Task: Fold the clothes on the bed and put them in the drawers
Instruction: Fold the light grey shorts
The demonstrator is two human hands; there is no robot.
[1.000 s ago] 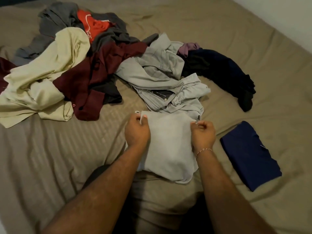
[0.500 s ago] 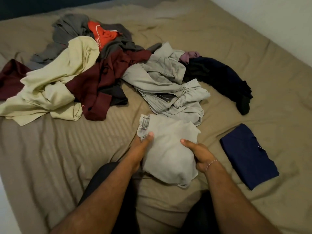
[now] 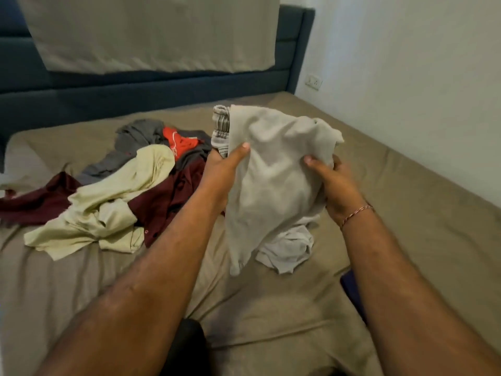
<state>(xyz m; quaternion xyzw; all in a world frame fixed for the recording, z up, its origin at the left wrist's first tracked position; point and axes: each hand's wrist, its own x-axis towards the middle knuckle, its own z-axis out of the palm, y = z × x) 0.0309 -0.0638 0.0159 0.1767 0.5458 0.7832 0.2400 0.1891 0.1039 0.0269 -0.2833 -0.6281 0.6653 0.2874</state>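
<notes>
Bare sheet point(image 3: 420, 213) lies right; clothes pile point(image 3: 122, 191) crowds the left.

No words, brands or numbers can be read anywhere. The red shirt point(image 3: 181, 141) in the far pile of clothes carries a pale printed mark, but it is creased and too blurred to make out. The wall socket point(image 3: 313, 82) at far right shows no legible marking either.

Single head view, close above bed point(image 3: 271, 308), facing forward-down toward headboard point(image 3: 162, 88).
</notes>
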